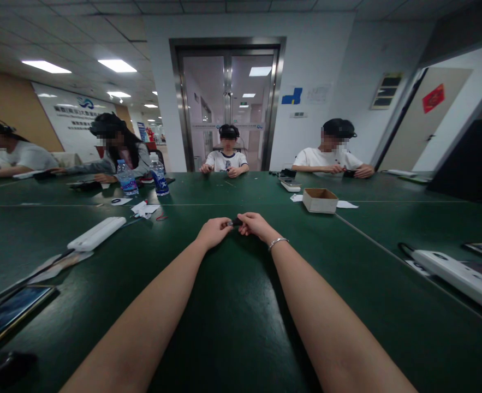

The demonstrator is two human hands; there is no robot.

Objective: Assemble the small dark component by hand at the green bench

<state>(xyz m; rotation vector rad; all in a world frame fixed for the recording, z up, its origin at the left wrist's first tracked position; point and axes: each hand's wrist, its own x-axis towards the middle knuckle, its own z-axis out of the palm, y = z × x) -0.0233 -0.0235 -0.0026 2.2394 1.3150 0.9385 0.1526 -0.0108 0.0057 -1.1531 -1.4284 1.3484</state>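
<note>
Both of my arms reach forward over the dark green table (232,305). A small black object with a lighter grey end (236,222) lies between my hands; it is too small to tell its kind. My left hand (215,232) pinches the grey end with closed fingers. From the other side, my right hand (256,226) grips the black part between thumb and fingers, and a silver bracelet (279,243) circles that wrist. The fingers hide part of the small object, which is held just above the tabletop.
An open cardboard box (320,202) stands ahead to the right. White power strips (97,233) lie left and right, and a phone (15,311) lies near left. Two water bottles (126,179) stand ahead left, near paper scraps (144,209). Several people sit around the table.
</note>
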